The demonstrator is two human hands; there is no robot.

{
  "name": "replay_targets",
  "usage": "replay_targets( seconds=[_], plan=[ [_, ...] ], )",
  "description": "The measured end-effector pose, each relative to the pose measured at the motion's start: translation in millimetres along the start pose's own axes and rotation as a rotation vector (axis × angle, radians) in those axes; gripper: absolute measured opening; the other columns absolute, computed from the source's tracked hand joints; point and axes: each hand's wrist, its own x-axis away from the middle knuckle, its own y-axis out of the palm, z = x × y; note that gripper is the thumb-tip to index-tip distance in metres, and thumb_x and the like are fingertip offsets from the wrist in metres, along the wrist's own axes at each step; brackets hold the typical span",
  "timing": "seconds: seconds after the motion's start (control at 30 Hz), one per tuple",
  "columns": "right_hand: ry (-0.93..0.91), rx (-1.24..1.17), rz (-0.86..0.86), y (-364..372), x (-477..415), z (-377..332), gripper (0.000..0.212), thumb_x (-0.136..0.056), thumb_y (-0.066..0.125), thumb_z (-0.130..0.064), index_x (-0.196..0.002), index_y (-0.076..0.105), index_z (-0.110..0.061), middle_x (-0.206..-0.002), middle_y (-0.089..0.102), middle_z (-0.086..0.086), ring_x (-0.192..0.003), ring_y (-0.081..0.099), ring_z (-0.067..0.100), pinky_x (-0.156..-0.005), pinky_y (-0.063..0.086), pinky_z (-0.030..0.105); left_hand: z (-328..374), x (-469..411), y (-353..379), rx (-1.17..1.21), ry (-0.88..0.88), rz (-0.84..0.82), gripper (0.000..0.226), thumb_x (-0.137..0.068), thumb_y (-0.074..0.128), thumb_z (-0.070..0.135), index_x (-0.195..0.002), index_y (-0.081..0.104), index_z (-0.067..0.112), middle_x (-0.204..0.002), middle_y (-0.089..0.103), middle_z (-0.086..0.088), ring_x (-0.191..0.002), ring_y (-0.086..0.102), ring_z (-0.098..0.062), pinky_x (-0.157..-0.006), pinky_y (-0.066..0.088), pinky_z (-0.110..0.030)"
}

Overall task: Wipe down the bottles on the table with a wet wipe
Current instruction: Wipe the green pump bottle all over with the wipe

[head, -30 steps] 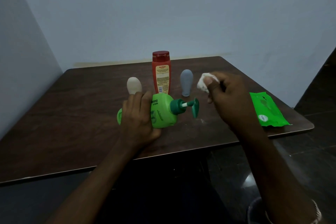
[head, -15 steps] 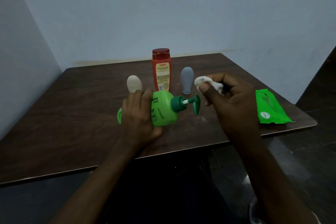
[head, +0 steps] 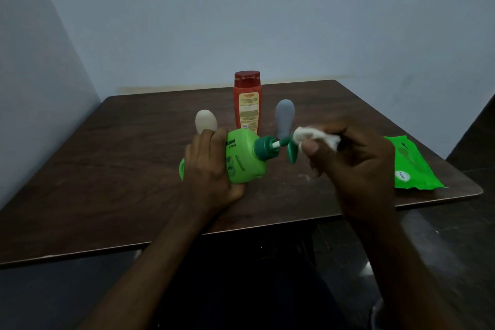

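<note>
The job looks partway through: the lime-green plastic pump bottle (head: 242, 161) lies on its side in the left hand (head: 211, 169), whose fingers wrap its body, over the dark wooden table (head: 107, 182) near the middle of its near edge. The right hand (head: 356, 169) pinches a crumpled white wet wipe (head: 313, 138) against the dark-green pump nozzle (head: 291, 151). Behind stand an orange red-capped bottle (head: 247, 104), a beige rounded bottle (head: 205, 122) and a grey rounded bottle (head: 284, 118); whether they are wiped is unclear in this dim view.
</note>
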Motion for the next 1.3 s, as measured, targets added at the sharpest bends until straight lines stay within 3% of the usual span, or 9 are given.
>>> replay_targets(
  seconds=[0.17, 0.33, 0.47, 0.57, 0.67, 0.87, 1.07, 1.17, 1.3],
  plan=[
    [0.05, 0.098, 0.007, 7.2, -2.6, 1.7, 0.014, -0.089, 0.067, -0.02, -0.095, 0.07, -0.008, -0.081, 0.068, -0.006, -0.068, 0.06, 0.002, -0.061, 0.046, 0.013, 0.7, -0.4, -0.3, -0.004, -0.004, 0.015, 0.07, -0.066, 0.082, 0.028, -0.125, 0.056, 0.001, -0.099, 0.055, -0.015, -0.085, 0.053, -0.035, -0.068, 0.046, -0.051],
    [0.212, -0.057, 0.081, 1.1, -8.4, 15.5, 0.018, -0.091, 0.067, -0.024, -0.1, 0.07, -0.009, -0.068, 0.065, 0.005, -0.056, 0.059, 0.013, -0.051, 0.049, 0.027, 0.3, -0.7, -1.8, 0.052, -0.05, 0.034, 0.066, -0.074, 0.078, 0.032, -0.128, 0.051, 0.005, -0.103, 0.055, -0.013, -0.088, 0.054, -0.033, -0.072, 0.048, -0.051],
    [0.298, -0.112, 0.078, 5.1, 9.8, 21.3, 0.017, -0.089, 0.07, -0.017, -0.105, 0.069, -0.012, -0.079, 0.071, 0.008, -0.06, 0.066, 0.02, -0.053, 0.054, 0.028, 9.1, -12.2, -11.9, 0.257, -0.323, 0.083, 0.068, -0.081, 0.082, 0.041, -0.135, 0.048, 0.015, -0.114, 0.059, -0.003, -0.101, 0.06, -0.018, -0.084, 0.054, -0.034],
    [0.352, -0.094, 0.103, 4.6, 25.0, 29.0, 0.017, -0.088, 0.068, -0.003, -0.101, 0.072, -0.014, -0.086, 0.075, 0.002, -0.068, 0.07, 0.019, -0.061, 0.057, 0.029, 24.2, -27.0, -26.6, 0.555, -0.638, 0.179, 0.046, -0.084, 0.083, 0.039, -0.113, 0.047, 0.04, -0.098, 0.061, 0.017, -0.086, 0.062, 0.007, -0.08, 0.054, -0.021],
    [0.379, -0.078, 0.092, 4.7, 35.2, 30.6, 0.025, -0.088, 0.065, 0.003, -0.108, 0.073, -0.01, -0.1, 0.077, -0.002, -0.086, 0.073, 0.019, -0.072, 0.06, 0.029, 23.0, -42.9, -40.7, 1.217, -1.009, 0.259, 0.027, -0.088, 0.078, 0.028, -0.105, 0.058, 0.022, -0.081, 0.065, 0.007, -0.075, 0.065, -0.013, -0.09, 0.053, -0.047],
    [0.246, -0.012, 0.046, 16.3, 40.1, 10.0, 0.021, -0.089, 0.068, -0.005, -0.108, 0.072, -0.011, -0.105, 0.074, -0.006, -0.097, 0.071, 0.008, -0.081, 0.056, 0.018, 11.4, -43.1, -56.7, 1.865, -1.551, 0.381, 0.075, -0.082, 0.083, 0.044, -0.138, 0.044, 0.011, -0.125, 0.064, -0.02, -0.107, 0.073, -0.038, -0.088, 0.058, -0.061],
    [0.072, 0.051, -0.081, 35.6, 32.7, -0.4, 0.03, -0.085, 0.075, -0.011, -0.114, 0.069, -0.007, -0.113, 0.071, -0.002, -0.106, 0.068, 0.009, -0.089, 0.056, 0.027, 19.6, -37.4, -55.2, 1.893, -1.617, 0.314, 0.076, -0.088, 0.071, 0.054, -0.145, 0.044, 0.011, -0.131, 0.067, -0.024, -0.115, 0.067, -0.046, -0.074, 0.05, -0.077],
    [-0.051, 0.19, -0.099, 41.8, 25.5, 0.2, 0.02, -0.086, 0.075, -0.014, -0.105, 0.072, -0.007, -0.104, 0.071, 0.0, -0.098, 0.067, 0.01, -0.082, 0.057, 0.027, 29.3, -35.7, -55.2, 1.844, -1.61, 0.295, 0.065, -0.092, 0.068, 0.051, -0.137, 0.05, 0.008, -0.123, 0.069, -0.025, -0.101, 0.072, -0.048, -0.067, 0.056, -0.07],
    [-0.054, 0.261, -0.121, 42.3, 28.6, 4.2, 0.014, -0.083, 0.078, -0.008, -0.096, 0.074, -0.008, -0.094, 0.071, 0.0, -0.087, 0.066, 0.009, -0.073, 0.055, 0.032, 28.1, -34.1, -54.4, 1.808, -1.628, 0.355, 0.061, -0.091, 0.072, 0.046, -0.135, 0.051, 0.01, -0.123, 0.067, -0.024, -0.104, 0.071, -0.046, -0.082, 0.058, -0.062]
  ],
)
